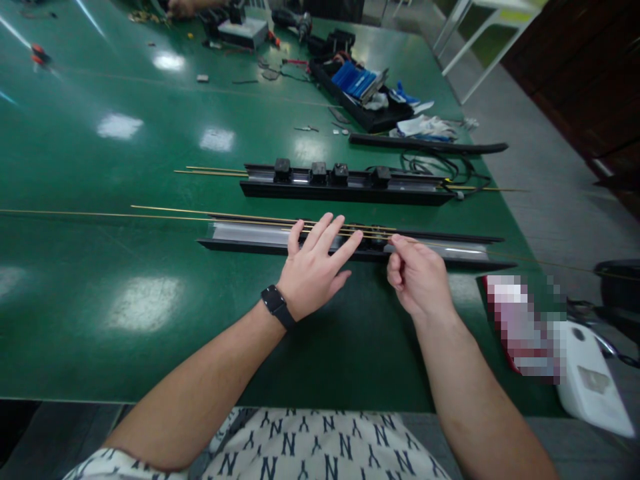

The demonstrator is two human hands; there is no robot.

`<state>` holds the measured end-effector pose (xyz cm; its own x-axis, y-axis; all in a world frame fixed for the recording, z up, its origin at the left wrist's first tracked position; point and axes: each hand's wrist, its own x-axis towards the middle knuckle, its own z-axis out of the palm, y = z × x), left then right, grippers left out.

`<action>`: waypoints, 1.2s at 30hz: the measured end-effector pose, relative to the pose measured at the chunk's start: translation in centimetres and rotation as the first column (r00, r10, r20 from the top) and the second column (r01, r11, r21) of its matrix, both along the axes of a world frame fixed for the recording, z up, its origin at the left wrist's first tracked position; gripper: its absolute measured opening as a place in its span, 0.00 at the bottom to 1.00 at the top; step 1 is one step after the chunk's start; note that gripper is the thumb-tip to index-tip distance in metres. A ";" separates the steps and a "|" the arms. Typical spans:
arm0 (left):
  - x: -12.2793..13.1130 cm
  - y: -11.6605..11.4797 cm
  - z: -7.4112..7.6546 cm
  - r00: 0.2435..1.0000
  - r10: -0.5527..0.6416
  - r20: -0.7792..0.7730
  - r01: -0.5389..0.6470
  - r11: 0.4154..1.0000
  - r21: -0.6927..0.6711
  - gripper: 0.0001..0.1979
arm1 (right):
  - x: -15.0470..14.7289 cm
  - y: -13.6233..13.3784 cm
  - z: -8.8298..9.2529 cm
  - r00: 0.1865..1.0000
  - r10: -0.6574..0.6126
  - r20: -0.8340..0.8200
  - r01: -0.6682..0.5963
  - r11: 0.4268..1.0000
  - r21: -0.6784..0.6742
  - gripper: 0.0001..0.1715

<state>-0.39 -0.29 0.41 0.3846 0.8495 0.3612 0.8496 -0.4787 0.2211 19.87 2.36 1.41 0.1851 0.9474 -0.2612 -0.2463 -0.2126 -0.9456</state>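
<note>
A long black rail (250, 239) with a pale strip along its channel lies across the green table (150, 293) in front of me. Thin brass rods (165, 215) run lengthwise over it and far out to the left. My left hand (316, 265), a black watch on its wrist, lies flat with fingers spread over the rods and rail. To its right, my right hand (419, 279) is closed in a pinch at the rods, beside a small black block on the rail; what it pinches is too thin to be sure of.
A second black rail (345, 185) carrying several black blocks lies farther back, with brass rods and black cables at its ends. Behind it sit a black tray (360, 110) with blue parts, rags, a long black strip (430, 144) and tools. Another person's hand (181, 7) works at the far edge.
</note>
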 end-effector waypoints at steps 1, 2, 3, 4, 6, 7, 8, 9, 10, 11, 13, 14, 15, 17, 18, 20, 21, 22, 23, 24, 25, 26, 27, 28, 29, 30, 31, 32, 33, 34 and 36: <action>0.0 0.0 0.0 1.000 0.001 -0.001 -0.001 1.000 -0.001 0.35 | 0.0 0.0 -0.1 1.000 -0.001 0.002 0.001 1.000 0.001 0.23; 0.0 0.0 0.0 1.000 0.002 -0.003 -0.002 1.000 -0.001 0.35 | 0.0 0.0 -0.1 1.000 -0.003 0.006 0.003 1.000 0.002 0.23; 0.0 0.0 0.0 1.000 0.003 -0.004 -0.003 1.000 -0.002 0.35 | 0.0 0.0 -0.1 1.000 -0.003 0.010 0.003 1.000 0.002 0.24; 0.0 0.0 0.0 1.000 0.003 -0.006 -0.003 1.000 -0.002 0.35 | 0.0 0.0 -0.2 1.000 -0.002 0.014 0.002 1.000 -0.001 0.24; 0.0 0.0 0.0 1.000 0.002 -0.006 -0.002 1.000 0.000 0.35 | 0.1 0.1 -0.2 1.000 -0.001 0.011 0.002 1.000 -0.011 0.25; 0.0 0.0 0.0 1.000 0.000 -0.007 0.000 1.000 0.000 0.35 | 0.1 0.1 -0.2 1.000 -0.002 0.007 0.002 1.000 -0.016 0.24; 0.0 0.0 0.0 1.000 0.000 -0.006 0.000 1.000 0.001 0.35 | 0.2 0.1 -0.1 1.000 -0.002 0.001 0.002 1.000 -0.018 0.24; 0.0 0.0 0.0 1.000 -0.001 -0.006 0.001 1.000 0.002 0.35 | 0.2 0.1 -0.1 1.000 -0.001 -0.005 0.001 1.000 -0.020 0.24; 0.0 0.0 0.0 1.000 -0.002 -0.006 0.002 1.000 0.003 0.35 | 0.3 0.1 -0.1 1.000 -0.001 -0.009 0.001 1.000 -0.019 0.24; -0.1 0.0 0.0 1.000 -0.001 -0.007 0.001 1.000 0.004 0.35 | 0.3 0.1 -0.1 1.000 -0.001 -0.012 0.001 1.000 -0.018 0.23; -0.1 0.0 0.0 1.000 0.000 -0.007 0.000 1.000 0.004 0.35 | 0.3 0.1 0.0 1.000 0.000 -0.018 -0.001 1.000 -0.021 0.23; -0.1 0.0 0.0 1.000 -0.001 -0.008 0.001 1.000 0.004 0.35 | 0.3 0.1 0.0 1.000 0.001 -0.023 -0.002 1.000 -0.023 0.23; -0.1 0.0 0.0 1.000 -0.002 -0.008 0.002 1.000 0.003 0.35 | 0.3 0.0 0.1 1.000 0.001 -0.027 -0.002 1.000 -0.025 0.23; -0.1 0.0 0.0 1.000 -0.004 -0.008 0.004 1.000 0.003 0.35 | 0.3 0.0 0.2 0.999 0.001 -0.035 -0.002 1.000 -0.026 0.23; -0.1 0.0 0.0 1.000 -0.004 -0.006 0.004 1.000 0.004 0.35 | 0.2 0.0 0.2 0.999 0.001 -0.036 -0.002 1.000 -0.027 0.23; -0.1 0.0 -0.1 1.000 -0.004 -0.001 0.004 1.000 0.004 0.35 | 0.2 -0.1 0.3 1.000 0.002 -0.031 -0.003 1.000 -0.029 0.23; -0.1 0.0 -0.1 1.000 -0.004 0.002 0.004 1.000 0.004 0.35 | 0.2 -0.1 0.3 1.000 0.002 -0.029 -0.003 1.000 -0.031 0.23; -0.1 0.0 -0.1 1.000 -0.004 0.003 0.004 1.000 0.004 0.35 | 0.2 -0.1 0.3 1.000 0.002 -0.027 -0.003 0.999 -0.033 0.23; -0.1 0.0 -0.1 1.000 -0.005 0.004 0.005 1.000 0.005 0.35 | 0.1 0.0 0.3 1.000 0.000 -0.026 -0.001 0.999 -0.034 0.23; -0.1 0.1 -0.1 1.000 -0.007 0.004 0.006 1.000 0.006 0.35 | 0.1 0.0 0.3 1.000 -0.003 -0.026 0.002 0.999 -0.034 0.23; -0.1 0.1 -0.1 1.000 -0.007 0.004 0.007 1.000 0.007 0.35 | 0.1 0.0 0.3 1.000 -0.005 -0.026 0.004 0.999 -0.034 0.23; -0.1 0.1 -0.1 1.000 -0.007 0.002 0.007 1.000 0.008 0.35 | 0.1 0.0 0.3 1.000 -0.008 -0.026 0.007 0.999 -0.034 0.23; -0.1 0.1 0.0 1.000 -0.007 0.000 0.007 1.000 0.007 0.35 | 0.1 0.0 0.3 1.000 -0.008 -0.025 0.007 0.999 -0.033 0.23; -0.1 0.1 0.0 1.000 -0.006 -0.002 0.006 1.000 0.007 0.34 | 0.1 0.0 0.3 1.000 -0.008 -0.024 0.007 0.999 -0.031 0.23; -0.1 0.1 0.0 1.000 -0.006 -0.005 0.007 1.000 0.006 0.34 | 0.1 0.0 0.3 1.000 -0.005 -0.023 0.005 1.000 -0.029 0.23; -0.1 0.0 0.0 1.000 -0.007 -0.007 0.007 1.000 0.005 0.35 | 0.1 0.0 0.3 1.000 -0.003 -0.021 0.002 1.000 -0.026 0.23; -0.1 0.0 0.0 1.000 -0.008 -0.007 0.008 1.000 0.004 0.35 | 0.1 0.0 0.3 1.000 -0.001 -0.017 0.001 1.000 -0.021 0.22; -0.1 0.0 0.0 1.000 -0.007 -0.005 0.007 1.000 0.005 0.35 | 0.1 0.0 0.3 1.000 0.000 -0.012 0.000 1.000 -0.016 0.22; -0.1 0.0 0.0 1.000 -0.006 -0.003 0.006 1.000 0.005 0.35 | 0.1 0.0 0.2 1.000 0.000 -0.005 0.000 1.000 -0.010 0.21; -0.1 0.0 0.0 1.000 -0.006 -0.001 0.006 1.000 0.005 0.36 | 0.2 0.0 0.2 1.000 -0.001 0.001 0.001 1.000 -0.005 0.21; -0.1 0.0 0.0 1.000 -0.004 0.000 0.004 1.000 0.005 0.35 | 0.2 0.0 0.1 1.000 -0.002 0.008 0.002 1.000 0.004 0.21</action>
